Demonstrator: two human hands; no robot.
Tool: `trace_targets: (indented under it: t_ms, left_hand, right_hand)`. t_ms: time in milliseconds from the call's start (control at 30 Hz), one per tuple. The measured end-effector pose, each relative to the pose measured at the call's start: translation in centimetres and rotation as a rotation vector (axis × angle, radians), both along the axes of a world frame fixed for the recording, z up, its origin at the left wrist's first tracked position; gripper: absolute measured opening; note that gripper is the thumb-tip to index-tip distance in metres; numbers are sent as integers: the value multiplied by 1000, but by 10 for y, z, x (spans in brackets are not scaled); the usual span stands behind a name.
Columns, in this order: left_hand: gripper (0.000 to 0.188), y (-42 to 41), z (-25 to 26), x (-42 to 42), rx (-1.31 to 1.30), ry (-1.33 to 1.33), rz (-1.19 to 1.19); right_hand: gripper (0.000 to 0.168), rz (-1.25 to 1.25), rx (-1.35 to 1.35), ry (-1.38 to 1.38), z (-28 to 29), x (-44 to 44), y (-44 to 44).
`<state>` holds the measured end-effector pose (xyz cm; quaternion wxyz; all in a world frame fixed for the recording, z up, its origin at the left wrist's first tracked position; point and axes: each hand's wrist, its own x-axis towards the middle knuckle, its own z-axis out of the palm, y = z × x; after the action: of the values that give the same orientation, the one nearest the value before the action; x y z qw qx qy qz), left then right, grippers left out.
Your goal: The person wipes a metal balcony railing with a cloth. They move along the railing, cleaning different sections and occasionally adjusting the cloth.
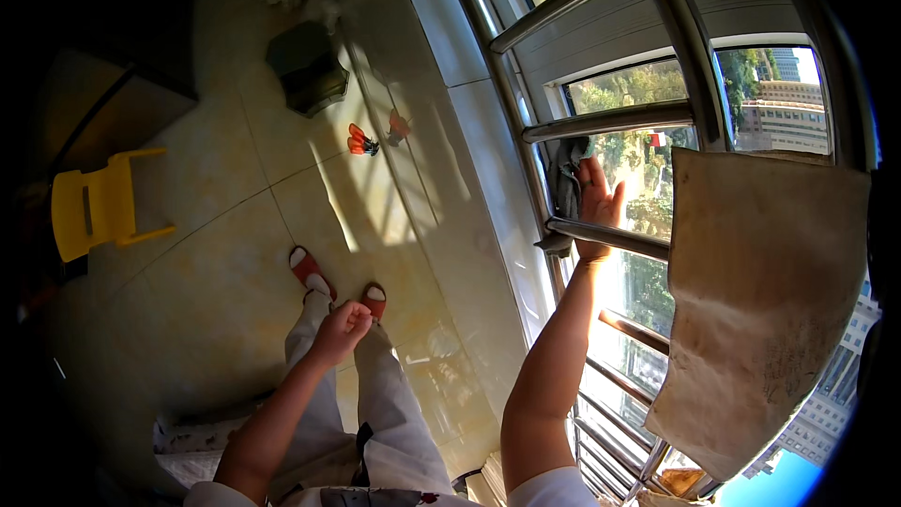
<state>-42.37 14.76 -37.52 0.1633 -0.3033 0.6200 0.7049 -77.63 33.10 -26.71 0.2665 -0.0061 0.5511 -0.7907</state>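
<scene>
My right hand (598,205) reaches between the metal bars of a window guard (612,234). Its palm is turned up toward me and its fingers lie against a dark grey cloth (565,179). That cloth is bunched along the window frame, and another part of it shows below a crossbar (556,246). Behind the hand is a window pane (647,204) with trees outside. My left hand (343,331) hangs in front of my legs with its fingers curled, and I see nothing in it.
A brown sheet (767,282) hangs over the bars at right. On the tiled floor (211,225) stand a small yellow chair (105,208) and a dark container (306,70). A red feathered object (361,139) lies by the low tiled wall (450,211). Red slippers (310,267) are on my feet.
</scene>
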Motion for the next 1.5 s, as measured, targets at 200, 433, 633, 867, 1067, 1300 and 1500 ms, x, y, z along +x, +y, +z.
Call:
trace_targets:
  t_ms: [200,433,633,867,1067,1300,1500]
  left_hand:
    - [20,-3,-2,2,41,2,63]
    - [16,-11,-10,8,2,-3,80]
    - [17,6,5,-10,17,24,28]
    - [18,24,8,-37,204,137,163]
    - [22,27,77,-121,451,292,112]
    - [28,57,92,-156,644,327,135]
    - [64,82,106,-157,983,199,264]
  right_hand:
    - [59,135,14,67,-4,-41,-48]
    - [58,376,274,216,-3,-54,-48]
    - [44,286,90,157,-23,-68,-40]
    - [47,61,-350,227,-14,-5,0]
    - [44,-416,-77,270,3,104,22]
    - [43,-424,191,336,44,181,19]
    - [51,-27,70,255,79,238,11]
